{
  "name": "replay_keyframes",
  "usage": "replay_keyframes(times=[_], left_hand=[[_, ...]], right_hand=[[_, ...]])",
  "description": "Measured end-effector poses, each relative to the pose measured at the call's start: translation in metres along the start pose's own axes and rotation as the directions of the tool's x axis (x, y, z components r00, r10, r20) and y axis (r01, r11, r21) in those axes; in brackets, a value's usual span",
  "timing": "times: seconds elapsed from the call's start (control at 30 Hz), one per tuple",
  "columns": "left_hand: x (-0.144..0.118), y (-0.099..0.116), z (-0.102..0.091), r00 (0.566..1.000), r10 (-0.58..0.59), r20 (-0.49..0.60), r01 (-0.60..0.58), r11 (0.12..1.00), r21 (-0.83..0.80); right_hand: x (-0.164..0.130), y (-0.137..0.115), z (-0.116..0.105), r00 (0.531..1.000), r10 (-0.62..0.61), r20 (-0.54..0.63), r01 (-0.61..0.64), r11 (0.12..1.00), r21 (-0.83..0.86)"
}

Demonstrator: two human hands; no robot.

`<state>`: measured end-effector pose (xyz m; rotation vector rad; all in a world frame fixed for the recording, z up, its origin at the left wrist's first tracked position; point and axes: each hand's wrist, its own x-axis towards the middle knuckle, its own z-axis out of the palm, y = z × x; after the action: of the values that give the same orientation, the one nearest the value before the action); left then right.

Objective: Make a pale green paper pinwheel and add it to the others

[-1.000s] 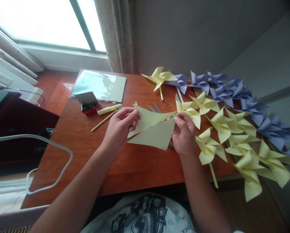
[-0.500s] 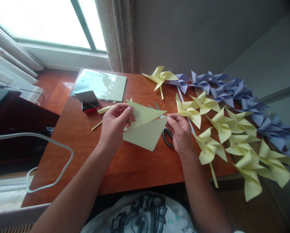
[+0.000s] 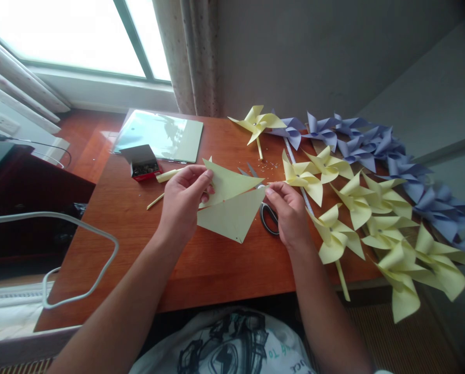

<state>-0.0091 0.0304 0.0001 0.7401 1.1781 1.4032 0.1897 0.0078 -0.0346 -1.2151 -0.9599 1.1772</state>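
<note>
A pale yellow paper sheet [image 3: 232, 214] with slits cut in from its corners hangs between my hands above the table. My left hand [image 3: 188, 195] is closed on its left part, thumb on top. At the sheet's right corner, my right hand [image 3: 289, 210] pinches a paper tip between thumb and finger. Small marks show near the lower corner. Black-handled scissors [image 3: 269, 219] lie on the table below, partly hidden by the paper and my right hand. Behind my left hand rest a rolled yellow paper piece [image 3: 167, 175] and a thin yellow stick [image 3: 155, 202].
Finished yellow pinwheels [image 3: 333, 235] and purple pinwheels [image 3: 321, 130] spread over the right side of the wooden table [image 3: 224, 275]. A small red box [image 3: 146, 169] of metal bits stands open at left, by glossy-covered sheets [image 3: 166, 135]. Paper scraps [image 3: 269, 167] lie farther back.
The sheet's right corner and lower tip have shifted slightly left with my right fingers. My left hand keeps its hold and barely moves.
</note>
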Motion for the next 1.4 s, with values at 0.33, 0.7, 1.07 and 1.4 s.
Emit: replay_keyframes(times=[0.33,0.7,1.07,1.4], left_hand=[[0.000,-0.002,-0.003,0.997,0.068,0.036,-0.073,0.986,0.152],[-0.007,-0.019,-0.002,0.888,0.151,0.435,-0.375,0.785,0.494],[-0.018,-0.014,0.005,0.843,0.116,0.525,-0.420,0.753,0.507],[-0.016,-0.012,0.001,0.897,0.170,0.407,-0.361,0.813,0.457]], right_hand=[[0.001,0.000,0.000,0.994,-0.101,-0.035,0.098,0.991,-0.091],[-0.004,-0.006,0.005,0.979,-0.196,0.052,0.203,0.957,-0.207],[-0.009,-0.012,0.009,0.941,-0.218,0.259,0.286,0.921,-0.264],[-0.012,-0.015,0.009,0.965,-0.134,0.226,0.191,0.949,-0.251]])
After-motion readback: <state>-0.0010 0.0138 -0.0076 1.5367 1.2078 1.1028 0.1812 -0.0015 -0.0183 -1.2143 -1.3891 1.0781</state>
